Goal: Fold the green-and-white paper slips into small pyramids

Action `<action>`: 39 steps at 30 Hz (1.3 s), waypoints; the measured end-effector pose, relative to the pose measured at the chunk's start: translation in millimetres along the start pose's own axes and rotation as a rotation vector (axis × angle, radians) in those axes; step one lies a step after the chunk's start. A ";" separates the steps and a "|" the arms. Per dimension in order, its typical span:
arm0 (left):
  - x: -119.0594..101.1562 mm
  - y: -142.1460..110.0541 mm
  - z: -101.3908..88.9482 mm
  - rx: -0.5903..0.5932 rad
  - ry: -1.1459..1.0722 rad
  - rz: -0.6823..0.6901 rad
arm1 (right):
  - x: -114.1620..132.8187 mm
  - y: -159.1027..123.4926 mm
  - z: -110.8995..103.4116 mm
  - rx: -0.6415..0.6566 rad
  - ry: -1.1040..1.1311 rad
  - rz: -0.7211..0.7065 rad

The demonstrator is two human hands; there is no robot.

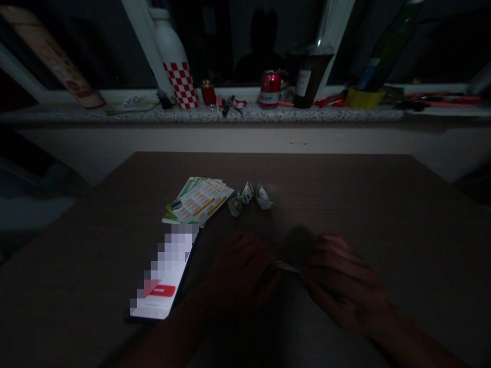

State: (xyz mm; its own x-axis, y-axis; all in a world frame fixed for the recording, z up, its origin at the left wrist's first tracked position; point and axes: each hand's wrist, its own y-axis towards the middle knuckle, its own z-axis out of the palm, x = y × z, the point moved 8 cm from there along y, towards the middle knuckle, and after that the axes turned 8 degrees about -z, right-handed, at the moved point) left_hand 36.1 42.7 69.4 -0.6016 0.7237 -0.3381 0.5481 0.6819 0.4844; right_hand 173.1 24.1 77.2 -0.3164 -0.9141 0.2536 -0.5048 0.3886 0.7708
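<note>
Both my hands meet over the dark wooden table [337,194], a small folded piece of paper [287,266] stretched between them. My left hand [247,268] is closed with its fingertips at the paper's left end. At the other end, my right hand [341,276] pinches the paper between thumb and curled fingers. Most of the paper is hidden by the fingers. Beyond my left hand lie small folded paper shapes [263,197], printed in green and white. Beside them is a fanned stack of printed leaflets [201,201].
A lit phone [161,278] lies left of my left forearm. On the granite windowsill [245,118] stand a checkered bottle [179,76], a small red jar [207,93], a red can [270,90], a dark cup with a straw [309,79] and a green bottle [389,48]. The room is dim.
</note>
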 end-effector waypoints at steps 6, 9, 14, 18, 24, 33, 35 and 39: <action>2.0 -6.0 5.4 0.013 -0.082 -0.040 | -6.8 -2.2 -1.1 -0.061 0.076 0.117; 23.2 -8.0 4.5 -0.029 -0.242 -0.293 | -27.2 -16.5 6.0 -0.127 0.233 0.403; 54.4 -18.6 28.2 0.004 -0.695 -0.743 | -50.4 -46.1 38.0 -0.156 0.634 0.873; 54.8 -21.8 49.1 0.147 -0.912 -0.876 | -48.6 -45.6 50.4 -0.015 0.658 0.910; 53.6 -22.1 50.3 0.215 -0.627 -0.799 | -47.9 -42.8 49.1 0.033 0.527 0.869; 1.4 -8.5 34.4 0.198 -0.103 -0.152 | -69.5 -62.1 45.2 -0.193 0.543 1.105; -6.4 -8.0 37.4 0.189 -0.015 -0.099 | -68.9 -62.2 45.8 -0.188 0.533 1.104; -15.7 -11.2 46.2 0.176 0.100 -0.011 | -67.1 -60.4 45.9 -0.115 0.474 1.064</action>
State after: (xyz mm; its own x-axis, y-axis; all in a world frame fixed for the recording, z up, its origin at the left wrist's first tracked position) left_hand 66.2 28.7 31.9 -0.6580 0.7080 -0.2565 0.6292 0.7041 0.3292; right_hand 187.9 67.3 -13.2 -0.1924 -0.0958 0.9766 -0.0822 0.9933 0.0812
